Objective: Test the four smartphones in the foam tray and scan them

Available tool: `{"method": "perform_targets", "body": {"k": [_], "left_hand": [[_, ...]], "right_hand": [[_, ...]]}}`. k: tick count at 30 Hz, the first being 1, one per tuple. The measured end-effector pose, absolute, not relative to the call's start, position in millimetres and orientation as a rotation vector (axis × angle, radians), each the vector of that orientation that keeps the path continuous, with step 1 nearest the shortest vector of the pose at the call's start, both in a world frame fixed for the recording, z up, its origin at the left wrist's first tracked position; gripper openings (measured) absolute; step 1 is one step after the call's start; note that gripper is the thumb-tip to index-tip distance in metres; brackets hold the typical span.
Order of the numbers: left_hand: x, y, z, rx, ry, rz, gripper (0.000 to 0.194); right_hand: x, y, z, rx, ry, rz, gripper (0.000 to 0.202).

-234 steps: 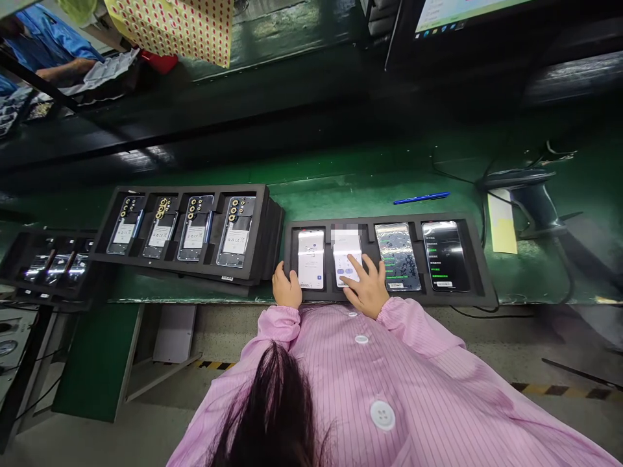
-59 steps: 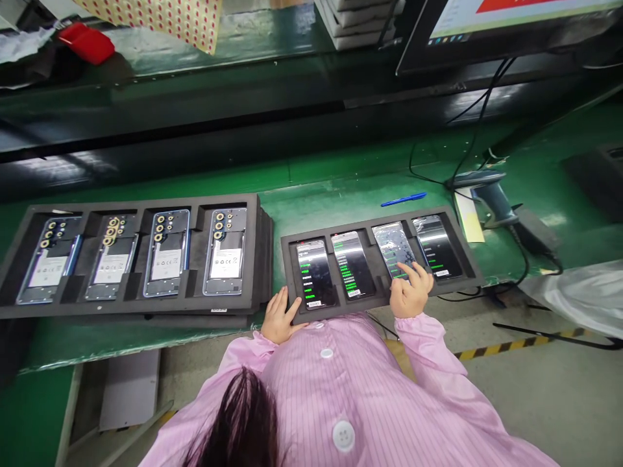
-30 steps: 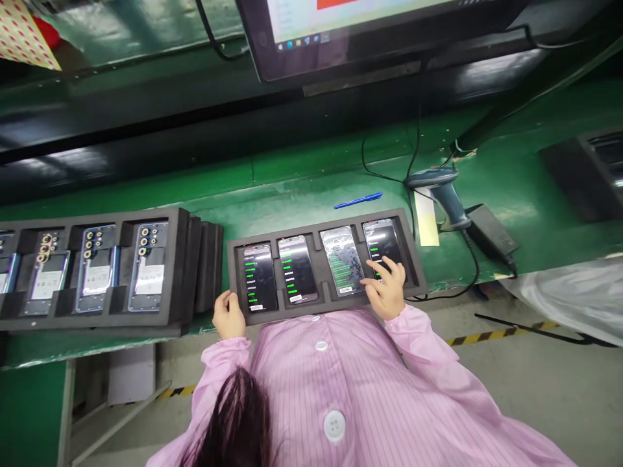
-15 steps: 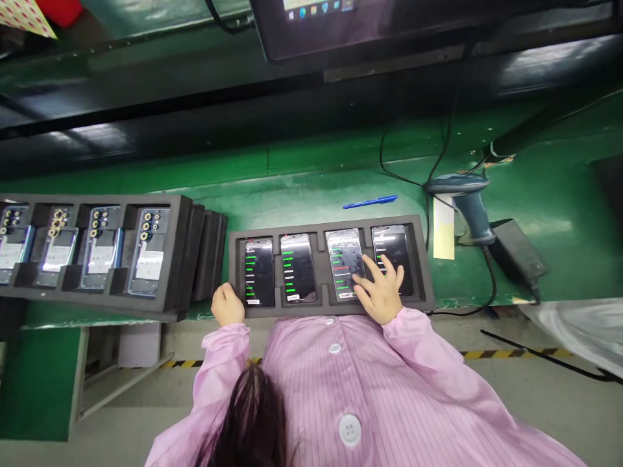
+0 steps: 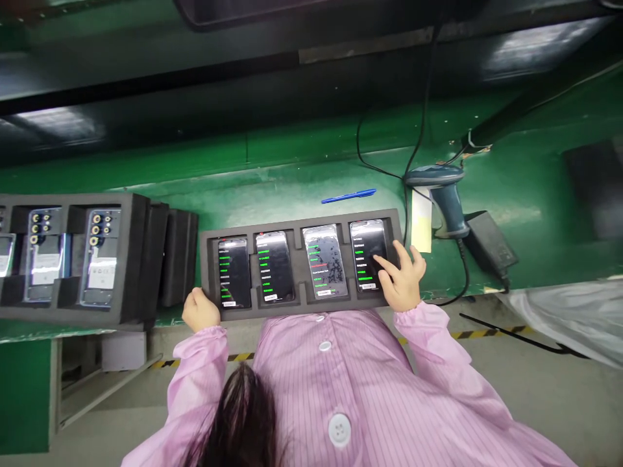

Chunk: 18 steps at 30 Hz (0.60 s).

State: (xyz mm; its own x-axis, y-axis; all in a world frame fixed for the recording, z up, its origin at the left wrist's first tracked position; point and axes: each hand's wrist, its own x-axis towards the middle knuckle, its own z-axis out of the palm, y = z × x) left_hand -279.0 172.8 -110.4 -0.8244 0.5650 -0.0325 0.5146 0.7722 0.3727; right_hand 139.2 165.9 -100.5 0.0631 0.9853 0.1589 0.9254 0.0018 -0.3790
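A dark foam tray (image 5: 300, 312) lies in front of me with smartphones in its slots, screens up, showing lines of mostly green and white text. My left hand (image 5: 200, 311) is closed at the tray's lower left corner, its fingers partly hidden against the edge. Over the right end, my right hand (image 5: 403, 280) has its fingers spread. Its index fingertip is at the screen of the rightmost smartphone (image 5: 368, 256). Beside that one sits a smartphone with a spotted film (image 5: 325, 263) and a red line of text. The second smartphone (image 5: 275, 266) and the leftmost smartphone (image 5: 234, 272) are lit too.
On the left stand stacked foam trays (image 5: 134, 259) holding phones back side up. A blue pen (image 5: 348, 196) lies behind my tray. To the right are a barcode scanner (image 5: 448, 201) with its cable, a yellow-and-white paper slip (image 5: 421, 224) and a black box (image 5: 490, 250).
My right hand has moved from the spotted-film smartphone to the rightmost one. My left hand stays at the tray corner. The whole view has shifted, so things appear farther left.
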Motion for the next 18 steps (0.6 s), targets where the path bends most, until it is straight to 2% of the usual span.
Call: {"method": "perform_targets", "body": {"k": [5,8,10,13,16,18], "left_hand": [[-273.0,176.4,-107.0,0.747,2.891,0.545,0.035],[-270.4,178.0,-104.5,0.737,2.905,0.528,0.036],[-270.2,178.2,-103.8,0.737,2.908,0.524,0.037],[-271.5,177.5,-104.2,0.719,2.917,0.542,0.038],[-273.8,176.6,-105.7,0.697,2.922,0.556,0.04],[-275.9,176.4,-107.1,0.688,2.922,0.57,0.04]], "right_hand": [[142.2,166.1,-98.8,-1.997,-1.927,0.276,0.03],[144.2,163.2,-97.5,-1.828,-1.886,0.254,0.047],[146.1,162.4,-96.6,-1.755,-1.862,0.259,0.05],[147.7,163.4,-95.9,-1.727,-1.838,0.286,0.044],[147.5,165.1,-96.6,-1.749,-1.86,0.299,0.03],[147.0,165.7,-97.7,-1.786,-1.89,0.297,0.028]]}}
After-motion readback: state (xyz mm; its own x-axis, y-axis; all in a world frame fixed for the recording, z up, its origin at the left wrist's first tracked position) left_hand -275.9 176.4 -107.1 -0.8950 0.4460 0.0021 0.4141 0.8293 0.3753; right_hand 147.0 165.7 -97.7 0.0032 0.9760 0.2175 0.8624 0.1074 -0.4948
